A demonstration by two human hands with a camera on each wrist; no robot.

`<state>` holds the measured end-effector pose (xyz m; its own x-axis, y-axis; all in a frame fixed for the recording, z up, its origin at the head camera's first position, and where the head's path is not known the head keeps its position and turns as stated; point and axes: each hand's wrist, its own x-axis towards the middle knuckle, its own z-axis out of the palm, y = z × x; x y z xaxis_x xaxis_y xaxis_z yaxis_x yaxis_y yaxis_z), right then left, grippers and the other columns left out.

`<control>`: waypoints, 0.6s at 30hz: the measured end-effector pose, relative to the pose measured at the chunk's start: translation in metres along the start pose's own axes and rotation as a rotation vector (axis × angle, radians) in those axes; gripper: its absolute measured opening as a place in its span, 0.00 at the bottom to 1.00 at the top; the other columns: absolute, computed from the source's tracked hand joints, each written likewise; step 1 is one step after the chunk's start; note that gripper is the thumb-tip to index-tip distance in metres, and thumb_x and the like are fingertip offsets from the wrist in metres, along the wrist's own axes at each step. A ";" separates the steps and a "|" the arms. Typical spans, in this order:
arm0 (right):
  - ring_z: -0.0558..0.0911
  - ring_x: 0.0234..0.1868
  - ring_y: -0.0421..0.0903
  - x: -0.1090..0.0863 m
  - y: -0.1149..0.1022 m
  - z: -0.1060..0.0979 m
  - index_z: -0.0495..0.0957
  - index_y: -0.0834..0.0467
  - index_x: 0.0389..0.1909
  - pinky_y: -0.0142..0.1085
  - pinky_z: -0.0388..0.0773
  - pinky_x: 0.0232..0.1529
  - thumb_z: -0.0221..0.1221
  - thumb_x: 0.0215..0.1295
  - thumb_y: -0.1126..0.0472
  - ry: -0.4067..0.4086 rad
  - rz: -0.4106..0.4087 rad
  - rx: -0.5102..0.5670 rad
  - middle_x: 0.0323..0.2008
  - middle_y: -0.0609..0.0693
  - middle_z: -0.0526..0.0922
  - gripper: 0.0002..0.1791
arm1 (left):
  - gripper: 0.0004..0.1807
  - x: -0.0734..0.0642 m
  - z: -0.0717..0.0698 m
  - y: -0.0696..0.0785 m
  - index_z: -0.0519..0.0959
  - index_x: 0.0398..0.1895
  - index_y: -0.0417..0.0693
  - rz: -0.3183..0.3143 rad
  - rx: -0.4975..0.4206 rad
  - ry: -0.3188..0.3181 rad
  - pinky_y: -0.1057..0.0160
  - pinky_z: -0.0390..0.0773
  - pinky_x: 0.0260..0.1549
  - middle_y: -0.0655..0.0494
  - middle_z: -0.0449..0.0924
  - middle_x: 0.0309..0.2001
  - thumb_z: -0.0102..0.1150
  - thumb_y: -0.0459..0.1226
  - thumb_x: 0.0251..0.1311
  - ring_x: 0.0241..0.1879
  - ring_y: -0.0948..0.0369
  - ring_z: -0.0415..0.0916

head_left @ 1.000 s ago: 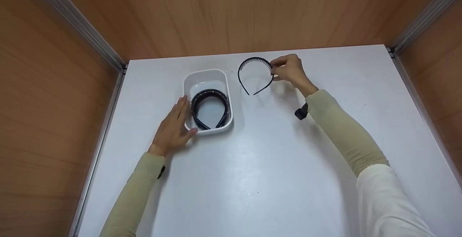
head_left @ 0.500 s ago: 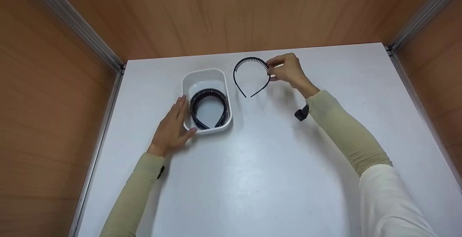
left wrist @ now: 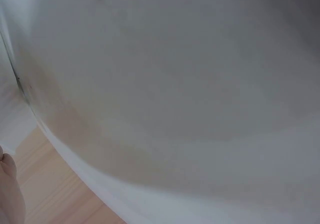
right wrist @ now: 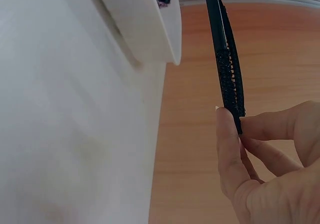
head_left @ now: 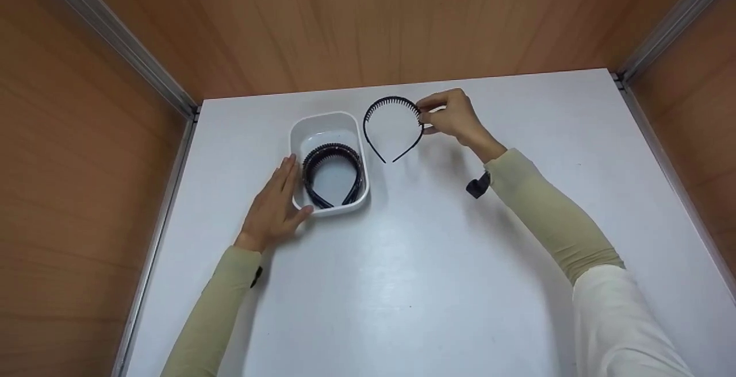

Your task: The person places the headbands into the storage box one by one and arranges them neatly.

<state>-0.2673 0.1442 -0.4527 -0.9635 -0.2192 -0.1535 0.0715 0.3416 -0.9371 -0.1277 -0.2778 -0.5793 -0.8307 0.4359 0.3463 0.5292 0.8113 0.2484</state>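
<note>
My right hand [head_left: 454, 118] pinches a thin black toothed headband [head_left: 392, 99] by its right side, just right of a white tub [head_left: 328, 115]. The headband's two ends point toward me. In the right wrist view, thumb and fingers grip the headband [right wrist: 225, 64] edge-on, raised off the table. Inside the tub, several black headbands [head_left: 330, 148] lie nested together at the near end. My left hand [head_left: 270, 210] rests along the tub's left side, its fingers straight and the thumb at the near corner. The left wrist view is mostly blurred white surface.
The white table [head_left: 402, 273] carries the tub near its back. A wooden panel [head_left: 368, 26] rises behind, and others stand at left and right, with metal strips [head_left: 123, 46] in the corners.
My right hand has moved the headband left and slightly toward me, closer to the tub's right rim. The left hand and the tub have stayed in place.
</note>
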 end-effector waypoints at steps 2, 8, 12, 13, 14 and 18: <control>0.87 0.46 0.46 -0.001 0.000 0.001 0.85 0.67 0.60 0.35 0.91 0.43 0.64 0.71 0.72 -0.006 0.001 0.015 0.53 0.59 0.83 0.18 | 0.54 0.000 0.000 0.000 0.54 0.83 0.31 -0.009 -0.003 -0.004 0.55 0.49 0.85 0.41 0.48 0.87 0.53 0.64 0.72 0.86 0.46 0.47; 0.86 0.46 0.45 -0.001 -0.001 0.006 0.86 0.65 0.59 0.37 0.91 0.45 0.64 0.70 0.74 -0.017 0.013 0.041 0.53 0.59 0.85 0.18 | 0.54 0.000 0.000 0.000 0.54 0.84 0.31 -0.017 0.003 -0.010 0.53 0.51 0.85 0.42 0.47 0.87 0.60 0.58 0.68 0.86 0.47 0.47; 0.86 0.46 0.46 -0.002 -0.002 0.010 0.86 0.65 0.59 0.38 0.91 0.45 0.64 0.70 0.73 -0.033 0.000 0.042 0.53 0.59 0.84 0.17 | 0.53 0.001 0.000 -0.001 0.54 0.84 0.31 -0.017 0.009 -0.015 0.52 0.52 0.85 0.42 0.47 0.87 0.59 0.58 0.68 0.86 0.47 0.47; 0.86 0.46 0.47 -0.003 -0.002 0.011 0.86 0.66 0.58 0.38 0.91 0.44 0.64 0.70 0.73 -0.038 -0.002 0.043 0.53 0.59 0.84 0.17 | 0.53 0.001 0.000 -0.001 0.54 0.84 0.31 -0.015 0.011 -0.014 0.51 0.52 0.85 0.42 0.48 0.87 0.59 0.58 0.69 0.86 0.47 0.47; 0.87 0.46 0.47 -0.003 -0.002 0.012 0.86 0.66 0.58 0.37 0.91 0.44 0.64 0.70 0.73 -0.041 -0.002 0.041 0.53 0.59 0.84 0.17 | 0.53 0.001 0.000 -0.001 0.54 0.84 0.31 -0.013 0.010 -0.014 0.51 0.52 0.85 0.41 0.48 0.87 0.59 0.58 0.69 0.86 0.47 0.47; 0.87 0.46 0.46 -0.004 -0.003 0.016 0.86 0.66 0.59 0.36 0.91 0.43 0.64 0.70 0.73 -0.054 -0.006 0.034 0.53 0.58 0.84 0.17 | 0.53 0.002 0.001 0.000 0.54 0.84 0.32 -0.011 0.006 -0.013 0.53 0.51 0.85 0.42 0.47 0.87 0.57 0.60 0.69 0.86 0.47 0.47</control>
<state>-0.2596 0.1291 -0.4542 -0.9486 -0.2709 -0.1638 0.0754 0.3090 -0.9481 -0.1291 -0.2764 -0.5794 -0.8387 0.4322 0.3314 0.5192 0.8182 0.2469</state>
